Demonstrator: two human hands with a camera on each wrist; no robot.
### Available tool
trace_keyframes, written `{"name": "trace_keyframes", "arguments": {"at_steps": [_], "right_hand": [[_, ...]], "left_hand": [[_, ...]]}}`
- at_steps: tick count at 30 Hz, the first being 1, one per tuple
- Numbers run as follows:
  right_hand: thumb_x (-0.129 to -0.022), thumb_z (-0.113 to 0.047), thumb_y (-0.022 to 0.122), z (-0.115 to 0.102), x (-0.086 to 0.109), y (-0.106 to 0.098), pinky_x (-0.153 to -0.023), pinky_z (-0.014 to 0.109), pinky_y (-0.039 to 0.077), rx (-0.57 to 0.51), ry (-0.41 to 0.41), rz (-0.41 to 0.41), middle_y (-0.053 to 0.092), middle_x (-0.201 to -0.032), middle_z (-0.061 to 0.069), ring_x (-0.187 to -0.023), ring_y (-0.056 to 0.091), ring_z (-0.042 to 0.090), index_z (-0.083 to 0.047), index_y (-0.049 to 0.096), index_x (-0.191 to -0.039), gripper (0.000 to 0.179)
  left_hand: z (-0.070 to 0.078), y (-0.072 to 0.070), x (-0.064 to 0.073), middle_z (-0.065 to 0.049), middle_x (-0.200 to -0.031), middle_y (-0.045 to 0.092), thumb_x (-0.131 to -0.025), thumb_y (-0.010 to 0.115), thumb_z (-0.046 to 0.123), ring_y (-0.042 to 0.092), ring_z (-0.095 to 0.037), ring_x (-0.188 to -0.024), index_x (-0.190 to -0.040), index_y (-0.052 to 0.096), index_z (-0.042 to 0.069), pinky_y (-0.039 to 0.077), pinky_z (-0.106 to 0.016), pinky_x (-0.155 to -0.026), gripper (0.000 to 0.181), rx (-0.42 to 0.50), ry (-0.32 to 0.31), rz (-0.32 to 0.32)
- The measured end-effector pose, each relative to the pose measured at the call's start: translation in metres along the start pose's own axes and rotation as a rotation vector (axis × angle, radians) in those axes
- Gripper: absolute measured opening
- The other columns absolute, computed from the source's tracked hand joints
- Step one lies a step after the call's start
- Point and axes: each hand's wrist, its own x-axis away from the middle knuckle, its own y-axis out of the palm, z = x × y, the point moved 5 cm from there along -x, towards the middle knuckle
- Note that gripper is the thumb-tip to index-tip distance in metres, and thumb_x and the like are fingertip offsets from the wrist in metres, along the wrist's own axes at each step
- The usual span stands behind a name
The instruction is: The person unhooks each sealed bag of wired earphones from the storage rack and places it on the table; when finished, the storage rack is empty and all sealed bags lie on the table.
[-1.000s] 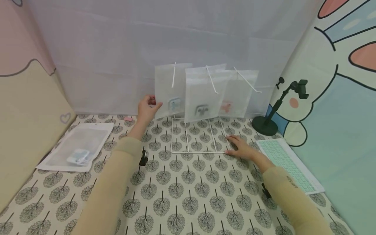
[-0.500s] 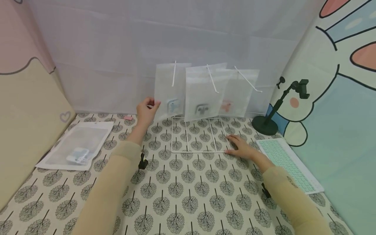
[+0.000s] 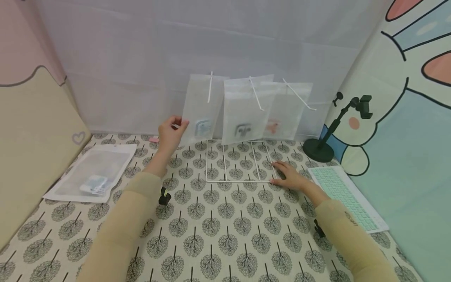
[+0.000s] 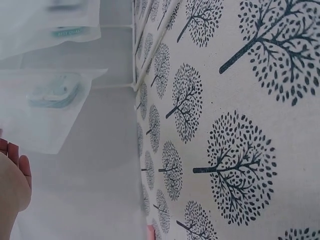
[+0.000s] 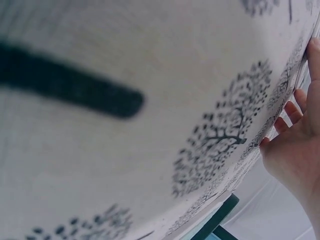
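Note:
My left hand (image 3: pixel 170 134) pinches the left edge of a translucent white zip pouch (image 3: pixel 194 98) with a blue item inside. The pouch hangs from a white wire hook (image 3: pixel 210 88) and leans left toward the hand. In the left wrist view the same pouch (image 4: pixel 45 120) shows beside the curled fingers. Two similar pouches hang to its right, a middle pouch (image 3: pixel 236 113) with a black item and a right pouch (image 3: pixel 299 98) with a red one. My right hand (image 3: pixel 289 177) rests with spread fingers at the right front corner of the white wire rack base (image 3: pixel 232 181).
Another translucent pouch (image 3: pixel 109 160) lies flat on the tree-print cloth at the left. A mint-and-white keyboard (image 3: pixel 347 199) lies at the right, with a black phone stand (image 3: pixel 318 149) behind it. A small pink piece (image 3: pixel 154 140) sits near the back curtain.
My left hand has moved slightly left, drawing the lower part of the left pouch along, so it now slants more. The right hand stays at the rack's corner.

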Motion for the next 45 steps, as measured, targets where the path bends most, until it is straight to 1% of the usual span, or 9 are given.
{"name": "trace_keyframes", "arguments": {"at_steps": [6, 11, 15, 19, 23, 27, 31, 34, 45], "right_hand": [[-0.088, -0.041, 0.064, 0.0, 0.0, 0.001, -0.106, 0.067, 0.022, 0.002, 0.014, -0.009, 0.023, -0.149, 0.028, -0.135, 0.02, 0.05, -0.002, 0.03, -0.146, 0.077], [-0.088, -0.041, 0.064, 0.002, -0.001, 0.001, -0.106, 0.067, 0.022, -0.004, 0.029, -0.009, 0.022, -0.15, 0.027, -0.135, 0.019, 0.05, -0.003, 0.03, -0.146, 0.078], [-0.088, -0.041, 0.064, 0.002, -0.002, 0.002, -0.105, 0.068, 0.023, 0.0, 0.024, -0.017, 0.021, -0.15, 0.028, -0.135, 0.019, 0.05, -0.003, 0.03, -0.146, 0.078], [-0.088, -0.041, 0.064, 0.001, -0.001, 0.003, -0.105, 0.068, 0.022, -0.004, 0.019, -0.02, 0.021, -0.149, 0.029, -0.135, 0.019, 0.051, -0.002, 0.029, -0.146, 0.078], [-0.088, -0.039, 0.065, 0.0, 0.0, 0.004, -0.105, 0.068, 0.023, -0.012, 0.022, -0.018, 0.022, -0.149, 0.03, -0.135, 0.02, 0.051, -0.001, 0.03, -0.146, 0.077], [-0.088, -0.037, 0.065, 0.0, 0.001, 0.004, -0.105, 0.068, 0.023, -0.01, 0.018, -0.014, 0.022, -0.148, 0.03, -0.134, 0.02, 0.051, 0.001, 0.03, -0.145, 0.076], [-0.088, -0.037, 0.065, -0.001, 0.002, 0.005, -0.105, 0.067, 0.024, -0.009, 0.013, -0.01, 0.024, -0.148, 0.03, -0.134, 0.022, 0.052, 0.001, 0.031, -0.145, 0.076], [-0.088, -0.037, 0.065, 0.0, 0.002, 0.005, -0.105, 0.067, 0.024, -0.012, 0.013, -0.014, 0.024, -0.148, 0.03, -0.134, 0.022, 0.051, 0.001, 0.031, -0.145, 0.076], [-0.088, -0.041, 0.064, 0.003, -0.002, 0.002, -0.106, 0.067, 0.024, -0.013, 0.025, -0.013, 0.022, -0.149, 0.028, -0.135, 0.021, 0.05, -0.002, 0.029, -0.146, 0.078]], "left_hand": [[0.01, -0.012, 0.005, -0.006, -0.091, 0.062, -0.089, 0.065, 0.033, 0.049, -0.009, -0.072, -0.099, 0.064, 0.003, 0.044, -0.018, -0.065, 0.032, 0.018, -0.003, 0.037], [0.014, -0.023, 0.006, -0.005, -0.091, 0.063, -0.088, 0.066, 0.035, 0.048, -0.008, -0.071, -0.099, 0.065, 0.004, 0.042, -0.02, -0.066, 0.032, -0.027, 0.002, 0.054], [0.016, -0.032, 0.007, -0.005, -0.09, 0.063, -0.088, 0.065, 0.035, 0.049, -0.009, -0.073, -0.1, 0.065, 0.005, 0.041, -0.021, -0.068, 0.032, -0.051, 0.013, 0.041], [0.022, -0.039, 0.008, -0.009, -0.089, 0.064, -0.089, 0.065, 0.031, 0.05, -0.008, -0.074, -0.101, 0.065, 0.003, 0.043, -0.017, -0.067, 0.031, -0.071, 0.044, 0.021], [0.033, -0.044, 0.009, -0.014, -0.088, 0.065, -0.09, 0.064, 0.028, 0.052, -0.007, -0.07, -0.102, 0.065, 0.0, 0.044, -0.012, -0.061, 0.03, -0.093, 0.083, 0.006], [0.042, -0.048, 0.01, -0.017, -0.086, 0.065, -0.091, 0.063, 0.025, 0.053, -0.01, -0.069, -0.1, 0.064, -0.002, 0.044, -0.01, -0.059, 0.029, -0.119, 0.133, -0.006], [0.05, -0.051, 0.012, -0.016, -0.083, 0.065, -0.091, 0.063, 0.023, 0.054, -0.013, -0.068, -0.096, 0.064, -0.003, 0.044, -0.011, -0.06, 0.026, -0.135, 0.198, -0.022], [0.054, -0.055, 0.014, -0.014, -0.08, 0.066, -0.09, 0.065, 0.021, 0.054, -0.011, -0.066, -0.093, 0.065, -0.001, 0.045, -0.011, -0.059, 0.023, -0.15, 0.239, -0.016], [0.079, -0.07, 0.024, -0.013, -0.08, 0.069, -0.088, 0.067, 0.016, 0.052, 0.0, -0.058, -0.093, 0.066, 0.0, 0.044, -0.01, -0.052, 0.016, -0.184, 0.315, -0.037]]}}
